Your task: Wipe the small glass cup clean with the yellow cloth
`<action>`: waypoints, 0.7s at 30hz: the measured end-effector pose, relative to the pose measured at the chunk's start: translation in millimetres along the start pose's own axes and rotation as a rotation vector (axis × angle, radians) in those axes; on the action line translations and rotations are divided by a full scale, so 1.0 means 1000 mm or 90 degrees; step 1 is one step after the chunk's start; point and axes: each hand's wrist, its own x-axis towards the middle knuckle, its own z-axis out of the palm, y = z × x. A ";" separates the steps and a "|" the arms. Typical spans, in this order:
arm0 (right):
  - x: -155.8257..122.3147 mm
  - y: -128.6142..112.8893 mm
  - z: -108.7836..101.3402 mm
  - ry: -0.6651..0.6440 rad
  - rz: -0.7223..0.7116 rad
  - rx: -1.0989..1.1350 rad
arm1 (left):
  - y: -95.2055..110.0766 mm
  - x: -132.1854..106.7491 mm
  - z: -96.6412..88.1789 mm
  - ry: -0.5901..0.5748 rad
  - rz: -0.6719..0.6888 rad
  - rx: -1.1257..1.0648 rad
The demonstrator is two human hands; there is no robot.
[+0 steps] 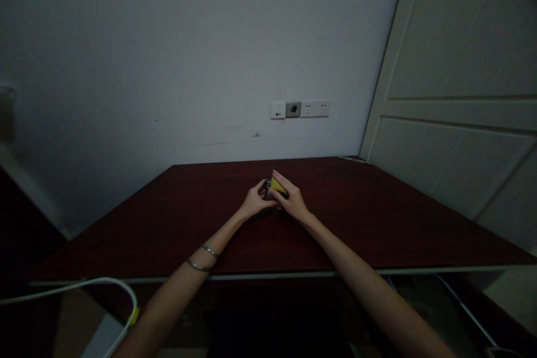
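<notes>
My left hand (254, 201) is closed around a small dark, shiny object (267, 189), perhaps glass, whose kind I cannot make out. Against its right side my right hand (293, 199) presses a yellow piece (277, 185) that looks like a sponge or cloth, fingers over the top and thumb in front. The two hands meet just above the dark red table (218, 235), near its middle. Fingers cover much of both things. Two silver bangles (198, 264) circle my left forearm.
A white wall with a row of sockets (300, 109) rises behind the table. At the right stands a pale panelled door (457, 106). A white cable (121, 285) with a yellow tag loops by the front left edge, close to my left forearm.
</notes>
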 end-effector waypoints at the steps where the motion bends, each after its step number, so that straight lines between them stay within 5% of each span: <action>1: 0.001 0.001 0.000 0.012 0.005 0.004 | 0.000 -0.001 0.000 -0.001 0.002 -0.003; 9: 0.010 0.024 0.002 0.075 0.152 0.081 | 0.001 -0.003 0.001 -0.047 0.013 -0.015; 21: 0.003 0.010 0.000 0.028 0.001 0.007 | -0.001 0.001 -0.003 -0.012 -0.021 -0.045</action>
